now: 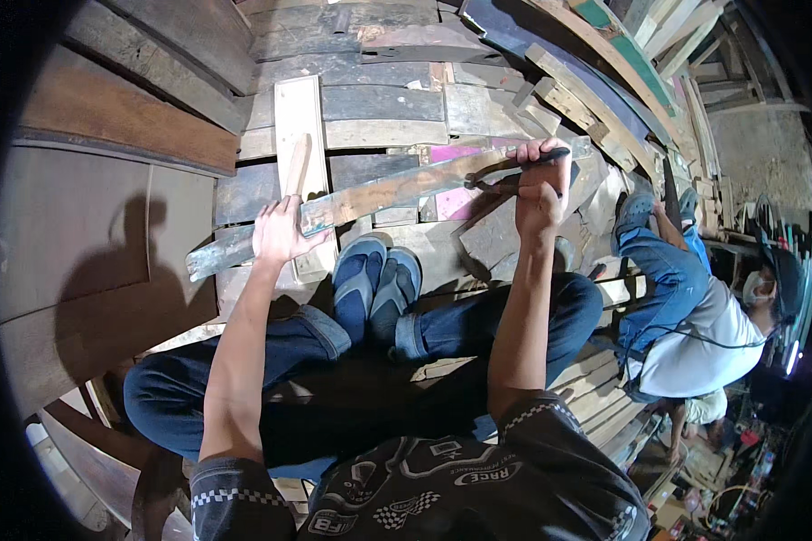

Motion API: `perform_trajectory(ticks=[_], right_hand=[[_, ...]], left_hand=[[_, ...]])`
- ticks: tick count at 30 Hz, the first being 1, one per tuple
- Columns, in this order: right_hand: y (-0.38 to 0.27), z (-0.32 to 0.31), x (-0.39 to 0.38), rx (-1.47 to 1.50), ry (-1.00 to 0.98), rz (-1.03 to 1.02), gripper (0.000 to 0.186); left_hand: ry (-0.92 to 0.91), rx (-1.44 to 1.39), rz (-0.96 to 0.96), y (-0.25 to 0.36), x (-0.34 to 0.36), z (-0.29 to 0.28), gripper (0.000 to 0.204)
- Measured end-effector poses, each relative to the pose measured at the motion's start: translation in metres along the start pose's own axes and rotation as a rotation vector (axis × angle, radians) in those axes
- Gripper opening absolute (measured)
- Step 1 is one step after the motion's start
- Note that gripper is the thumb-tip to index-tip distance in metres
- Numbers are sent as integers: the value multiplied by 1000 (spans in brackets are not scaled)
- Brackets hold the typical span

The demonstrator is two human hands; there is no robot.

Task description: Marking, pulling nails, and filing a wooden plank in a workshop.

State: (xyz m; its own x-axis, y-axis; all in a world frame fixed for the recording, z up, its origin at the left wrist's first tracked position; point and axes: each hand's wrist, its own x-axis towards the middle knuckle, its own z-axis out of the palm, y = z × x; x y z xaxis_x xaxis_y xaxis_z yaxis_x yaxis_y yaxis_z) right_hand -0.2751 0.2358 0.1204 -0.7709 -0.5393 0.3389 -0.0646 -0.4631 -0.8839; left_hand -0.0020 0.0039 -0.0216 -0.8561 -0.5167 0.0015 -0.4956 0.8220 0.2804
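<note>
A long weathered wooden plank (379, 194) with patches of green and pink paint runs across in front of me, above my blue sandals (377, 281). My left hand (280, 231) grips the plank near its left end and holds it down. My right hand (539, 185) is closed on the black handle of a pair of pincers (514, 176), whose jaws meet the plank near its right end. A wooden-handled tool (296, 164) lies on a pale board just beyond my left hand.
Old planks and boards (361, 99) cover the ground all around. Dark curved timbers (117, 117) lie at the left. Another person (695, 316) in blue jeans and a white shirt sits close at my right, among more stacked slats.
</note>
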Motion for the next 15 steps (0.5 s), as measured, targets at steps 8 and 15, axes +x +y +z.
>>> perform_trajectory(ticks=[8, 15], right_hand=[[4, -13, -2, -33, 34, -87, 55], [19, 7, -7, 77, -28, 4, 62]], left_hand=[[-11, -23, -15, 7, 3, -5, 68], [39, 7, 30, 7, 3, -2, 69]])
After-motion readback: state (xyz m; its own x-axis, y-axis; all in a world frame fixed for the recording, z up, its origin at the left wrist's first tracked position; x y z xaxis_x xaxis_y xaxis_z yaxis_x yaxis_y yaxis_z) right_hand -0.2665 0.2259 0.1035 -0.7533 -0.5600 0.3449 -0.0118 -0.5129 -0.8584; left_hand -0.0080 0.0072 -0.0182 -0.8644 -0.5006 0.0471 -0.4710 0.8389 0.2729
